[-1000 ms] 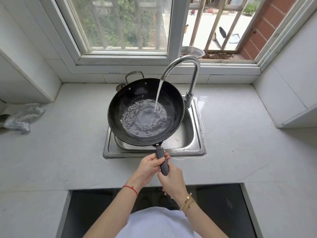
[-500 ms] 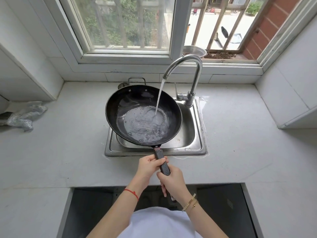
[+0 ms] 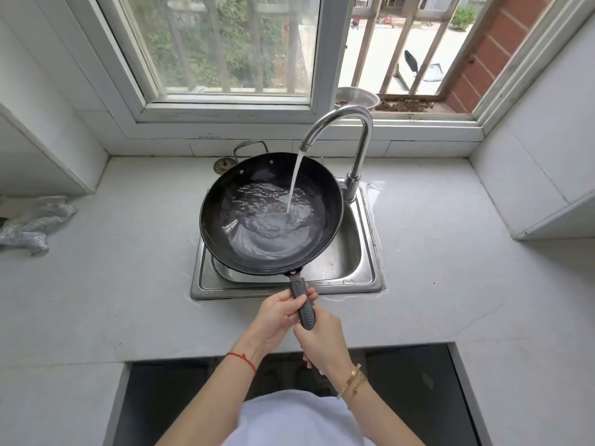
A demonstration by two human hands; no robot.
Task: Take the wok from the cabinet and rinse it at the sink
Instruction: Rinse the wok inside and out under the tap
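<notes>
Two hands' fingers curled round wok [image 3: 270, 217] handle, over steel sink [image 3: 360, 252], white countertop [image 3: 450, 252], window [image 3: 225, 46] behind.

Both hands [image 3: 299, 320] round the handle of a water-filled wok [image 3: 254, 252] under the running faucet [image 3: 360, 140].

Water in the wok [image 3: 270, 217] sloshed around, pooling toward the far side, and the stream from the faucet [image 3: 346, 130] landed further right in it than before.
</notes>
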